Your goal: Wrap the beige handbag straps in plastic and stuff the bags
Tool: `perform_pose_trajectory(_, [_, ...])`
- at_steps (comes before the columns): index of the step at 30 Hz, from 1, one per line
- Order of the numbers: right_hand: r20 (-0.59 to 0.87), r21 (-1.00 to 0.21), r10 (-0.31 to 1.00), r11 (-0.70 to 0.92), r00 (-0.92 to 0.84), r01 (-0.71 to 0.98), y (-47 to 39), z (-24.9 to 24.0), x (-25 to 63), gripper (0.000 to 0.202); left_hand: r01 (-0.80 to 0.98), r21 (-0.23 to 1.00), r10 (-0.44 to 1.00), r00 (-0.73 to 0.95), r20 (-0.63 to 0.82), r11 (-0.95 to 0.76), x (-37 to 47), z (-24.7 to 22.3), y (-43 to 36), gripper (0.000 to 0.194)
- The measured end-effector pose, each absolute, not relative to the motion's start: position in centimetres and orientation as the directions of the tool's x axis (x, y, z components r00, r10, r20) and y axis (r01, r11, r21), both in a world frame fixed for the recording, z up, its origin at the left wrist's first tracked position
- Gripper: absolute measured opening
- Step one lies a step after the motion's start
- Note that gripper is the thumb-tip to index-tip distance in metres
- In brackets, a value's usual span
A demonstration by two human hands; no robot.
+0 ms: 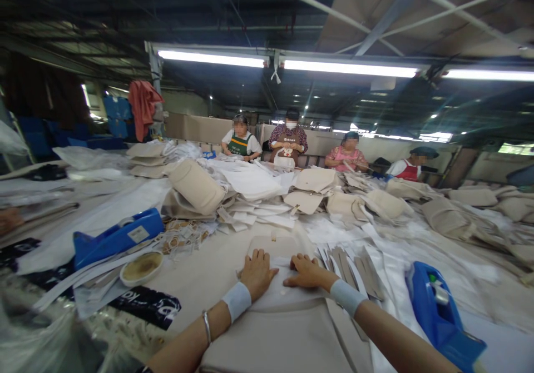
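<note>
My left hand (256, 275) lies on a thin white sheet (287, 299), its fingers stretched forward. Across from it, my right hand (309, 274) rests on the same sheet with fingers spread and bent a little. Just beyond the fingertips, a beige bag flap (271, 244) with a small gold clasp shows. A larger beige bag panel (275, 342) lies nearest me, below the wrists. Both wrists have pale bands. To the right of my right hand are several beige straps (344, 264). How far the sheet covers the bag is hidden by my hands.
Blue tape dispensers stand left (119, 237) and right (438, 312). A round dish (142, 267) sits beside white strings (183, 237). Stacked beige bags (311, 187) and white sheets (254, 178) fill the table's far side. Several co-workers (287, 139) are behind it.
</note>
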State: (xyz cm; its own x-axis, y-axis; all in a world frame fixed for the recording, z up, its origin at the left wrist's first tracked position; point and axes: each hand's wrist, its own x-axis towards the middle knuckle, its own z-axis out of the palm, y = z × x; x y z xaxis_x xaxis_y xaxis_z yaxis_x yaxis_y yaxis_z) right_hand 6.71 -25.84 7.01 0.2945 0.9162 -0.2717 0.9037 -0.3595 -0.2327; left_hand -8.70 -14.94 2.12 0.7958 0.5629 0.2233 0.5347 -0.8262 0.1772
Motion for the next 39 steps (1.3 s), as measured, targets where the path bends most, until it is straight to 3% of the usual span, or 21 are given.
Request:
perform_pose_trajectory(18, [-0.099, -0.242, 0.956, -0.294, 0.278, 0.925, -26.5, 5.7, 7.0, 0.057, 0.512, 0.254, 0.57, 0.768, 0.292, -0.82, -9.1, 2.2, -15.3, 0.03])
perform_pose_trajectory(39, [-0.158, -0.233, 0.954, -0.288, 0.256, 0.929, -27.1, 6.3, 7.5, 0.062, 0.545, 0.226, 0.589, 0.768, 0.251, -0.807, -9.5, 2.8, -15.0, 0.033])
